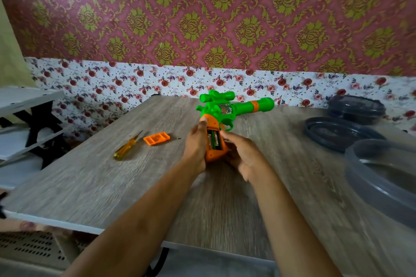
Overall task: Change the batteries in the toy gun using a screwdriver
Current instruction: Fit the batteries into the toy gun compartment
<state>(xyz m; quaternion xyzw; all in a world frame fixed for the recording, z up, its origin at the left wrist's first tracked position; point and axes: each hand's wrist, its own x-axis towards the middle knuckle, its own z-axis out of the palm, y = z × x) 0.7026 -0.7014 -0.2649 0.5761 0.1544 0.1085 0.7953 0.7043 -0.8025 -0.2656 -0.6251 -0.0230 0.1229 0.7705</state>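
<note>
Screwdriver (127, 146) left of cover (156, 139); toy gun (221, 117) right.

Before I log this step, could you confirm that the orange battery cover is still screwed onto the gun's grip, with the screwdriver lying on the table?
Not quite: in the head view the battery cover lies on the table beside the screwdriver, and the toy gun's grip is open.
</note>
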